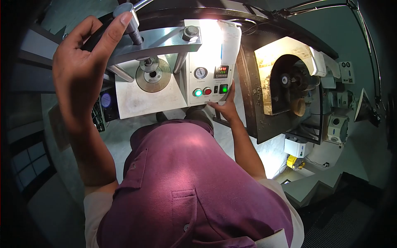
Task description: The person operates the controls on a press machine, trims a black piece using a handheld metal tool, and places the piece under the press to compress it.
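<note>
My left hand is wrapped round a black handle at the top of a metal screw press, with its thumb against the steel hub. Below the crossbar, the screw's foot stands over a round metal plate on the white machine base. My right hand rests at the lower right corner of the control panel, thumb at its bottom edge and other fingers partly hidden behind its side. The panel has a gauge, a lit digital display and glowing green buttons.
To the right, a black-framed bench holds a machine in a curved, lit housing. A lamp hangs at far right. White machines and a yellow object stand farther off. A window is at left.
</note>
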Motion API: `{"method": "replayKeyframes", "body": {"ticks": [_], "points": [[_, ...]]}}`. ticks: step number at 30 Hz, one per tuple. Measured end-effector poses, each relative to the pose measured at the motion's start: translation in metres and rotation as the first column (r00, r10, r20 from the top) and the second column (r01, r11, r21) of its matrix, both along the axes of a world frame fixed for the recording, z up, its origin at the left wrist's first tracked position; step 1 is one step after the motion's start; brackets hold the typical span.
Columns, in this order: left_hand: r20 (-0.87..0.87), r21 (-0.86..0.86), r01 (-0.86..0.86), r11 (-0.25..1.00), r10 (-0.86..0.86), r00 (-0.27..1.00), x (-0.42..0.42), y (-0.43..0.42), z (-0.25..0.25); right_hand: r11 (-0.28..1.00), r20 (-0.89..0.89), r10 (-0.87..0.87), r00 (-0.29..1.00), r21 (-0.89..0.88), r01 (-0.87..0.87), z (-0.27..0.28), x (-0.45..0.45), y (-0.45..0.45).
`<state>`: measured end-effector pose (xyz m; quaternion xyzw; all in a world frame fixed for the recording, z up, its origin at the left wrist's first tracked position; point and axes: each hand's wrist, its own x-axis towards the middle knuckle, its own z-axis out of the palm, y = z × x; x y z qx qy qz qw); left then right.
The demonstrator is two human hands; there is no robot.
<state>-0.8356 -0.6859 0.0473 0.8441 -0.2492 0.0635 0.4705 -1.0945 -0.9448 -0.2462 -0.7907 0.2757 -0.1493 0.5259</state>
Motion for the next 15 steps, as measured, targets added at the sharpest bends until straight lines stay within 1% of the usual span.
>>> {"method": "replayKeyframes", "body": {"ticks": [2, 3, 5, 9, 12, 14, 15], "points": [[0.0, 0.006, -0.004, 1.0, 0.004, 1.0, -0.001, -0.001, 0.0, 0.989, 0.013, -0.023, 1.0, 0.144, 0.021, -0.009, -0.003, -0.007], [0.002, 0.011, -0.007, 1.0, 0.007, 1.0, -0.001, -0.001, 0.001, 0.989, 0.014, -0.025, 1.0, 0.143, 0.023, -0.017, -0.004, -0.011], [0.004, 0.015, -0.01, 1.0, 0.01, 1.0, -0.001, -0.002, 0.001, 0.968, 0.032, -0.104, 0.994, 0.234, 0.094, -0.033, -0.004, -0.016], [0.017, -0.014, 0.018, 1.0, -0.017, 1.0, 0.0, -0.001, -0.001, 0.978, 0.056, -0.118, 0.992, 0.178, 0.106, -0.036, -0.004, -0.012], [0.016, -0.033, 0.034, 0.999, -0.034, 0.999, -0.002, -0.001, 0.001, 0.987, 0.05, -0.095, 0.994, 0.137, 0.088, -0.035, -0.003, -0.01], [0.011, -0.032, 0.026, 0.999, -0.026, 1.0, -0.001, 0.0, 0.001, 0.996, 0.034, -0.07, 0.997, 0.054, 0.068, -0.029, -0.002, -0.009], [-0.003, -0.033, 0.034, 0.999, -0.034, 0.999, 0.001, 0.0, 0.0, 0.996, 0.035, -0.064, 0.997, 0.058, 0.062, -0.027, -0.001, -0.008]]}}
